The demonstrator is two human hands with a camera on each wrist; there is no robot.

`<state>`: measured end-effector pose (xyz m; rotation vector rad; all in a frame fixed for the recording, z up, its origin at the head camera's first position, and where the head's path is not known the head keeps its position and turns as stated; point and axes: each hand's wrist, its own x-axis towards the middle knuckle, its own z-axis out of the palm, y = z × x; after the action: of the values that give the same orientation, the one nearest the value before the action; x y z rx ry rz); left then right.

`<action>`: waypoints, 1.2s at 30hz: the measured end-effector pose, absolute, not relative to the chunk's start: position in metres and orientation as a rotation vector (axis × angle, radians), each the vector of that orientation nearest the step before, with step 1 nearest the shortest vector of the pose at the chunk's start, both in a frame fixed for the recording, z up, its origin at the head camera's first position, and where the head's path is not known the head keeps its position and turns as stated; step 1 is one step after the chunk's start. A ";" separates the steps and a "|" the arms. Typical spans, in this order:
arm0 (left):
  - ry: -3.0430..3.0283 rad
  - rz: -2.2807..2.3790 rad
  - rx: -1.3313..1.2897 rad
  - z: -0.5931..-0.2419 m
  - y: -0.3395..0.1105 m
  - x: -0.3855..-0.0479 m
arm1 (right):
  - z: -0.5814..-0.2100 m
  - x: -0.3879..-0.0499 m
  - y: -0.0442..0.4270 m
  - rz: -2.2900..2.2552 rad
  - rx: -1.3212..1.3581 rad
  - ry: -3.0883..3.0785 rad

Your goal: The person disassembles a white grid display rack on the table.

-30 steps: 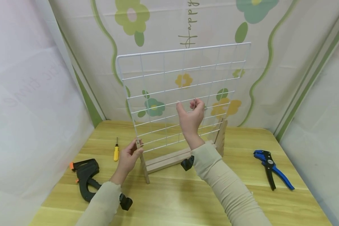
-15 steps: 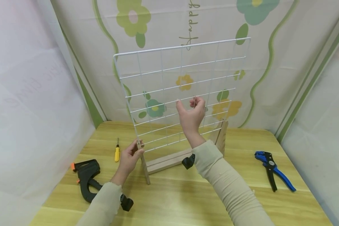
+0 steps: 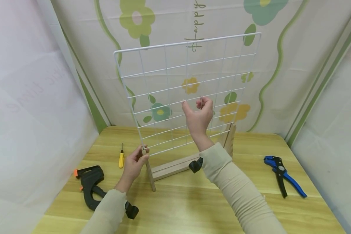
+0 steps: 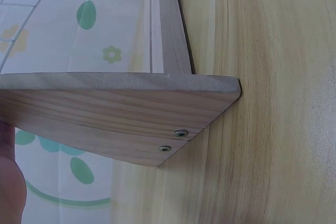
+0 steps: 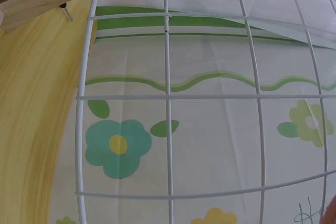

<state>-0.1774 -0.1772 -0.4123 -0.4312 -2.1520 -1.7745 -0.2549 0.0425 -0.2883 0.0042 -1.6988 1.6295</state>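
Watching remotely, I see the right hand [image 3: 198, 120] curled round the white wire grid panel [image 3: 168, 89] above the grooved pale-wood stand [image 3: 172, 167] — perhaps for keeping it upright — while the left hand [image 3: 135, 161] pinches the left side board [image 4: 115, 114], probably to steady it, and notice no container.

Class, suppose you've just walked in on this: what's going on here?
A person's right hand grips a white wire grid near its middle, at a wooden frame standing on a table. The left hand holds the top of the frame's left upright. At this moment the grid's bottom wire is above the frame's base rail, not resting on it. A yellow screwdriver and a black clamp lie to the left, a blue-and-black plier-like tool to the right.
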 end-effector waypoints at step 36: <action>-2.140 -1.734 -0.476 -0.413 -0.177 -0.178 | -0.276 -0.252 0.043 1.620 0.024 -1.695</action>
<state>-0.1776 -0.1774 -0.4129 -0.4762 -2.1402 -1.7343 -0.2519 0.0434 -0.2756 0.0236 -1.6949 1.6200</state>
